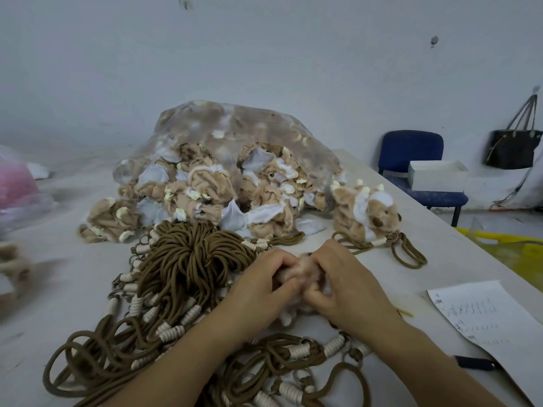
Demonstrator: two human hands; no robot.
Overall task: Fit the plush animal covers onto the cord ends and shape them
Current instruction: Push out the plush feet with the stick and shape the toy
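Near edge: brown cords [264,374] with cream wrapped ends lie tangled along the near edge of the table [58,274]. I see both forearms pass over them and hide part of the tangle.
Left hand: the left hand [261,284] has its fingers curled tight, pinching the plush cover from its left side.
Right hand: the right hand [338,283] touches the left, fingers curled round the same cover from the right.
Task thing: the plush cover [296,270], tan and white, sits squeezed between the two hands a little right of the table's middle. The hands hide most of it, so I cannot tell whether a cord end is inside.
Right edge, near: a dark pen [473,362] lies just beside a sheet of paper [493,318] with handwritten marks. A thin pale stick [405,312] shows between the paper and the right wrist.
Middle: a cord bundle [188,259] fans out left of the hands.
Right edge, further: finished plush animals [367,210] sit on looped cords.
Far side: a heap of covers [205,195] spills from a clear plastic bag [235,124], which blocks the table behind it.
Left edge: a pink bag [14,177], blurred.
Beyond the table: something yellow [514,245] just past the right edge, a blue chair [411,151] carrying a white box [437,174], and a dark handbag [512,148] hanging on the wall.
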